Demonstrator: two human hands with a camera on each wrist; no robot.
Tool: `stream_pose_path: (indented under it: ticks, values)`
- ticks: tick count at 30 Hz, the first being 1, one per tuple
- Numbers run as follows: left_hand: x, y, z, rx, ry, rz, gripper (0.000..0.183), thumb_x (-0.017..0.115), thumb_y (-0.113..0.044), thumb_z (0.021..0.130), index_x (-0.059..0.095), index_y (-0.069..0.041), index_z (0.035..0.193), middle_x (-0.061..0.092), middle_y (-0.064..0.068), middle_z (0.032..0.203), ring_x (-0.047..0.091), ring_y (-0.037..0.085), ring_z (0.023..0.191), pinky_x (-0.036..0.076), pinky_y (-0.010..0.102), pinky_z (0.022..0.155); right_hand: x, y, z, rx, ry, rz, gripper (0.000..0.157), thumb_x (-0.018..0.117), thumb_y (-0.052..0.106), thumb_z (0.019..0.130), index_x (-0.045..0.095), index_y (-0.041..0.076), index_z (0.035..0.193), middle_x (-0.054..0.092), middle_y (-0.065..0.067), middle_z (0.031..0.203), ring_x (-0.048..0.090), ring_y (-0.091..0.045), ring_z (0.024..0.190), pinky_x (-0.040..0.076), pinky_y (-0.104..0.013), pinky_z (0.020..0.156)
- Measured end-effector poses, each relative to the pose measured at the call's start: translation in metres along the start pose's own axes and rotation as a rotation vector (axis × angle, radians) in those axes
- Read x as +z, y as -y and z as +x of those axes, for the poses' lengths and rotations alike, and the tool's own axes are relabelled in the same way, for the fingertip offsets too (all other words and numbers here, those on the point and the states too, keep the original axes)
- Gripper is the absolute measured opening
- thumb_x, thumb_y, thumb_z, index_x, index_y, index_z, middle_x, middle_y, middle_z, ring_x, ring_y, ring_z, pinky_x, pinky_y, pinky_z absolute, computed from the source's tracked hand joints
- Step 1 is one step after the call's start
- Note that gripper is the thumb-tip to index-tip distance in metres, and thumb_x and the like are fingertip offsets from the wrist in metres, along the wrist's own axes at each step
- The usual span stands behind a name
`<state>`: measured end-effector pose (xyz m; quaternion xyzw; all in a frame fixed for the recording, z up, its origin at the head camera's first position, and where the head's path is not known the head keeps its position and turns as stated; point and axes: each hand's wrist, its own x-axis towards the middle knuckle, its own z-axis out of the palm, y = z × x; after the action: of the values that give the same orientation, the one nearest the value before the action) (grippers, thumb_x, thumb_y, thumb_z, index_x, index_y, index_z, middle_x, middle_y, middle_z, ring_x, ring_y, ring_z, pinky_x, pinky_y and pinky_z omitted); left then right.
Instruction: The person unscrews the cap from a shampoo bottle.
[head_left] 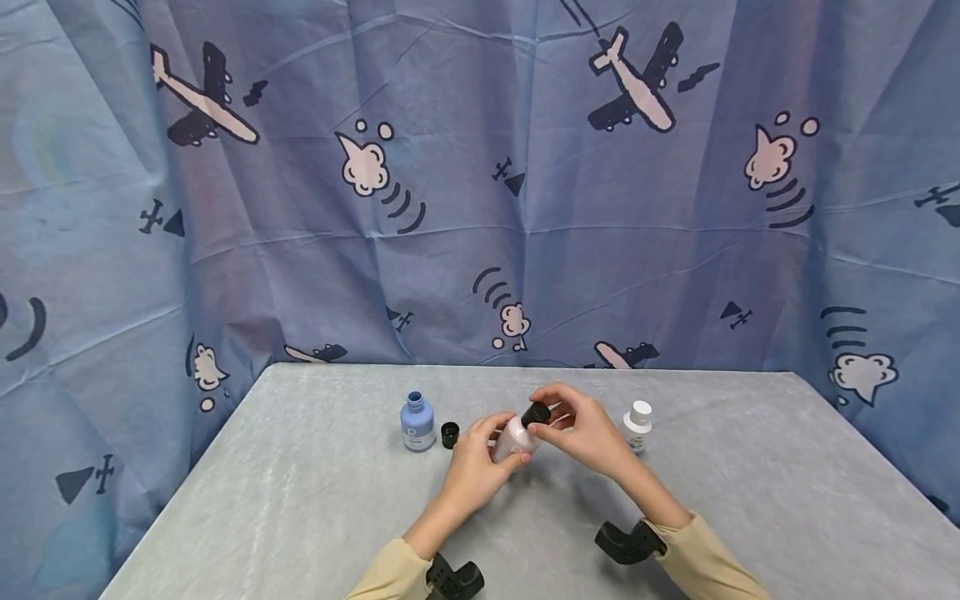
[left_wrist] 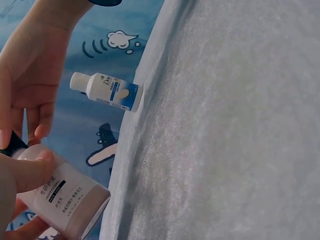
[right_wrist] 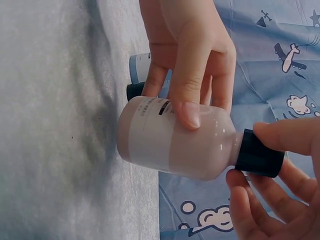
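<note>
My left hand (head_left: 480,462) grips a pale pink bottle (right_wrist: 195,142) around its body, thumb on the near side. The bottle leans to the right, its neck toward my right hand (head_left: 581,429). Thumb and fingers of that hand pinch the black cap (right_wrist: 260,154), which sits at the bottle's neck. Left of my hands stands an uncapped blue bottle (head_left: 417,423), and a loose black cap (head_left: 450,434) lies beside it. Behind my right wrist stands a small white bottle (left_wrist: 112,91) with its white cap on and a blue-and-white label.
A pale grey cloth covers the table (head_left: 300,500). Behind it hangs a blue curtain (head_left: 450,275) printed with planes and clouds. Each forearm wears a black wrist device (head_left: 630,542) over a beige sleeve (head_left: 705,558).
</note>
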<state>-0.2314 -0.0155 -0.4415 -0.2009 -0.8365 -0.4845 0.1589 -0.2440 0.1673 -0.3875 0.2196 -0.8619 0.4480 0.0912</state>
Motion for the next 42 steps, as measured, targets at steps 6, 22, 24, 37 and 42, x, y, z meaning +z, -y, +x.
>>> stream_pose_path:
  ticks: [6,22,24,37,42]
  values:
    - [-0.0008,0.0003,-0.0007,-0.002,0.016,-0.014,0.049,0.079,-0.018,0.078,0.062,-0.003,0.121,0.066,0.012,0.113,0.066,0.023,0.094,0.053,0.024,0.074,-0.0002,-0.0025,-0.0005,-0.105,0.028,0.021,0.033,0.072,0.001,0.081,0.064,0.004,0.113,0.066,-0.016,0.109,0.066,-0.025,0.090,0.055,-0.028,0.075]
    - [-0.0002,-0.0014,-0.0013,-0.015,-0.031,0.036,0.048,0.081,-0.019,0.074,0.065,-0.008,0.118,0.068,0.009,0.111,0.066,0.022,0.094,0.053,0.027,0.074,0.0038,-0.0010,0.0009,0.019,-0.007,0.002,0.038,0.077,0.021,0.080,0.064,0.010,0.114,0.068,-0.008,0.107,0.064,-0.017,0.090,0.055,-0.033,0.077]
    - [0.0000,-0.0015,-0.0011,-0.017,-0.049,0.054,0.049,0.082,-0.020,0.073,0.065,-0.009,0.117,0.069,0.008,0.109,0.066,0.021,0.094,0.053,0.028,0.074,0.0041,-0.0009,0.0012,0.075,-0.026,0.001,0.039,0.079,0.024,0.078,0.065,0.011,0.113,0.068,-0.008,0.107,0.064,-0.016,0.087,0.054,-0.030,0.072]
    - [-0.0004,-0.0011,-0.0008,-0.045,-0.051,0.066,0.049,0.082,-0.019,0.074,0.065,-0.007,0.118,0.069,0.010,0.110,0.066,0.021,0.093,0.052,0.027,0.074,0.0039,-0.0014,0.0016,0.018,-0.017,0.028,0.037,0.076,0.006,0.079,0.063,0.003,0.114,0.067,-0.015,0.106,0.066,-0.018,0.083,0.054,-0.025,0.071]
    - [-0.0007,-0.0020,-0.0002,-0.056,-0.049,0.061,0.051,0.081,-0.020,0.075,0.064,-0.006,0.121,0.068,0.011,0.112,0.066,0.021,0.094,0.053,0.027,0.075,0.0036,-0.0020,0.0016,-0.029,-0.016,0.018,0.037,0.073,0.000,0.080,0.063,0.003,0.115,0.066,-0.016,0.110,0.066,-0.023,0.089,0.055,-0.026,0.074]
